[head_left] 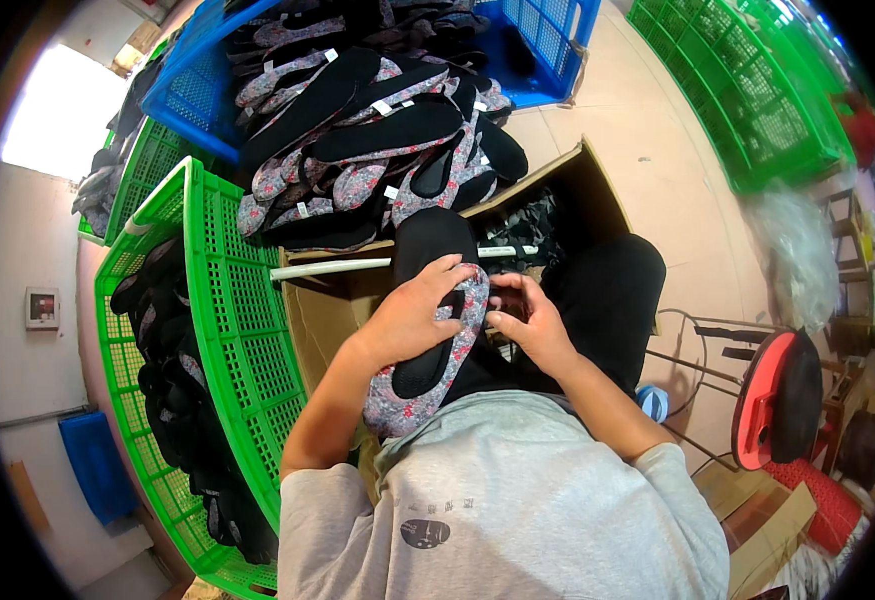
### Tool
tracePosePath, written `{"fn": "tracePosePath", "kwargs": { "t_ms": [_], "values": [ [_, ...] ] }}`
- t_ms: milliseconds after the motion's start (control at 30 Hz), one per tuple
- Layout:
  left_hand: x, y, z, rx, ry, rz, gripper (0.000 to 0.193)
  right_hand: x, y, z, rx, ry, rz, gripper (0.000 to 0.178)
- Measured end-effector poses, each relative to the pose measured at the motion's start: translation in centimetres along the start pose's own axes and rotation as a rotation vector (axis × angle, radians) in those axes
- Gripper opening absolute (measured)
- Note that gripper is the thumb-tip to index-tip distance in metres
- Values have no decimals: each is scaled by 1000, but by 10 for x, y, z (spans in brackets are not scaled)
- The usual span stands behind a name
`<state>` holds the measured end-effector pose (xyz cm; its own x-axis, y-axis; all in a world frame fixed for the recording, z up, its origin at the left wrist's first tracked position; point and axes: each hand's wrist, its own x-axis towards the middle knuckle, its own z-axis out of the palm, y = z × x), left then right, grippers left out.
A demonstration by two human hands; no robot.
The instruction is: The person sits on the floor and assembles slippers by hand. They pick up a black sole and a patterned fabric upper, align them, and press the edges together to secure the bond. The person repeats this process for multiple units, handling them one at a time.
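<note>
A shoe-like slipper (pixel 409 405) in grey fabric with red flowers and a black lining lies lengthwise over my lap, its toe end pointing away from me. My left hand (pixel 412 318) is closed on its upper half, fingers over the top and thumb at the opening. Just right of the slipper's edge is my right hand (pixel 534 325), its thumb and fingers curved and apart, with nothing visible between them. Whether its fingertips touch the fabric is hard to make out. Beyond my knees sits a large heap of similar slippers (pixel 387 135), several with small white tags.
A green crate (pixel 242 330) holding dark slippers stands at my left. Ahead are a blue crate (pixel 542 50) and an open cardboard box (pixel 597 180) with dark pieces inside, crossed by a white rod (pixel 332 268). At right stand a red-and-black stool (pixel 767 400) and green crates (pixel 737 90).
</note>
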<state>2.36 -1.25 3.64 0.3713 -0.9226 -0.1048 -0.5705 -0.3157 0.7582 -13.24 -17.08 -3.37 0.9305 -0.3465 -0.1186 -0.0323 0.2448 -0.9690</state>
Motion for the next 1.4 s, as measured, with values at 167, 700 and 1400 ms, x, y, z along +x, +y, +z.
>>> {"fn": "tracePosePath", "kwargs": {
  "t_ms": [167,700,1400],
  "values": [
    [-3,12,21,85,147,-106,48,7,1,16,-431,74,-18,64],
    [-15,27,23,310,282,-77,17,16,2,20,-324,15,85,52],
    [55,8,12,-804,188,-369,14,9,9,9,329,-77,287,38]
  ]
}}
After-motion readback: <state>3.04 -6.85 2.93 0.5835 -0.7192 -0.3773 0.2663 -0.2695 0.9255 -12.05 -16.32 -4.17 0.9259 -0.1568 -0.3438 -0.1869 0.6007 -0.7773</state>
